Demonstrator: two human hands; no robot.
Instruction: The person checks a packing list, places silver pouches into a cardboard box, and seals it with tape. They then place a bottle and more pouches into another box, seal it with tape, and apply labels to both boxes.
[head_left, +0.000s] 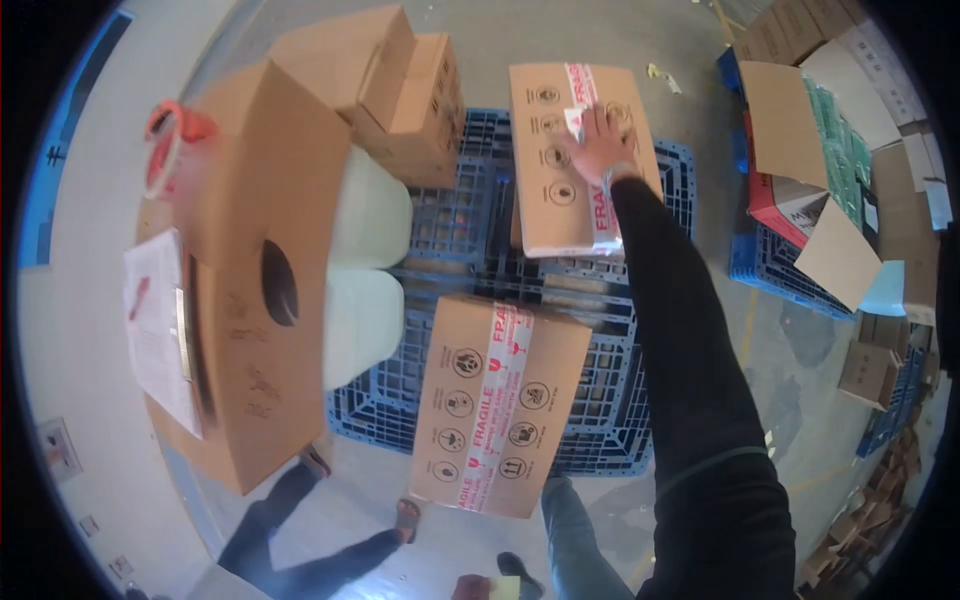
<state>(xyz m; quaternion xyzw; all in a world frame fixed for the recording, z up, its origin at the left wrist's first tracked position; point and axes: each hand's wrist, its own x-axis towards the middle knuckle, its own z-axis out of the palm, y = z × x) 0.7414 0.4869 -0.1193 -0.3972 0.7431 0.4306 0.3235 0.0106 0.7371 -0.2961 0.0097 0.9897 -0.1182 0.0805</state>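
My right hand [603, 148], at the end of a black sleeve, lies palm down with fingers spread on a brown cardboard carton [555, 215]. Red-and-white FRAGILE tape runs along that carton, and a small white patch with a red mark shows beside my fingers. The carton rests over the blue plastic pallet [440, 225]. Nearer to me sits a second taped carton [512, 400] with printed handling symbols, its tape running lengthwise. My left hand is not in view.
A large carton [250, 350] with a clipboard [165, 330] and a red-and-white tape dispenser [175, 140] stands left, beside pale green containers [365, 325]. Another carton [420, 110] is behind. An open box [800, 150] stands right. People's legs [340, 555] show at the bottom.
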